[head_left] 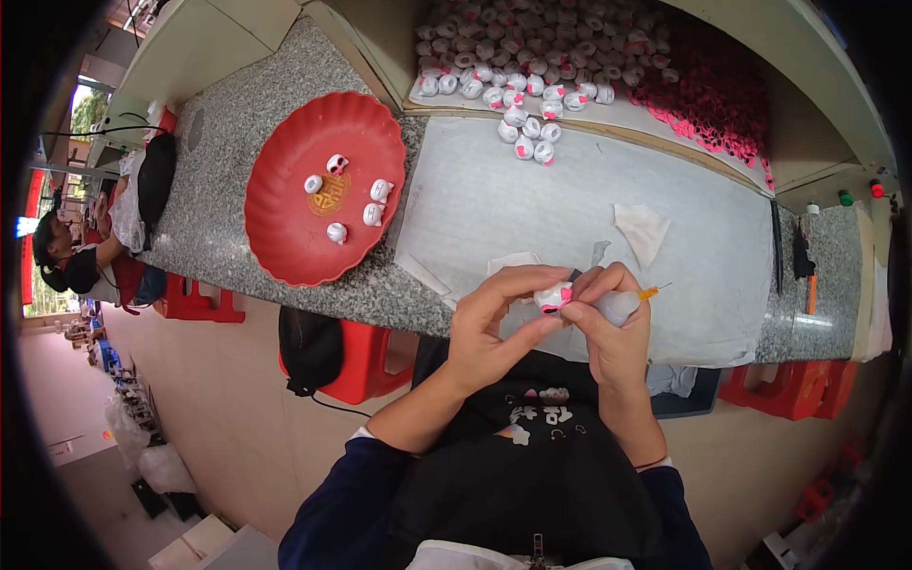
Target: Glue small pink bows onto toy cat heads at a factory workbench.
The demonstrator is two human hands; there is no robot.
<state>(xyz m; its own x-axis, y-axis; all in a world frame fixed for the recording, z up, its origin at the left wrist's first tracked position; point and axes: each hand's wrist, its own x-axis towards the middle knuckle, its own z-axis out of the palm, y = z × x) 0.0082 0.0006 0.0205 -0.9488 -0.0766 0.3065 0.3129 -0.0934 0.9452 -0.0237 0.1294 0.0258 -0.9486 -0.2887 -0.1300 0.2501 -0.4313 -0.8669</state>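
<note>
Right of the red dish, nearer you: left hand pinches the white piece; right hand curls round the needle-tipped bottle, thumb by the piece. Steady the piece; point the needle away.

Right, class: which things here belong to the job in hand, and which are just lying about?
Seem part of the job:
White ball, held by the left hand
Bottle, in the right hand
Other white balls
Pink bits
Red tray
White sheet underneath

Probably just lying about:
Black bag
Red stool
Plastic bags
</note>
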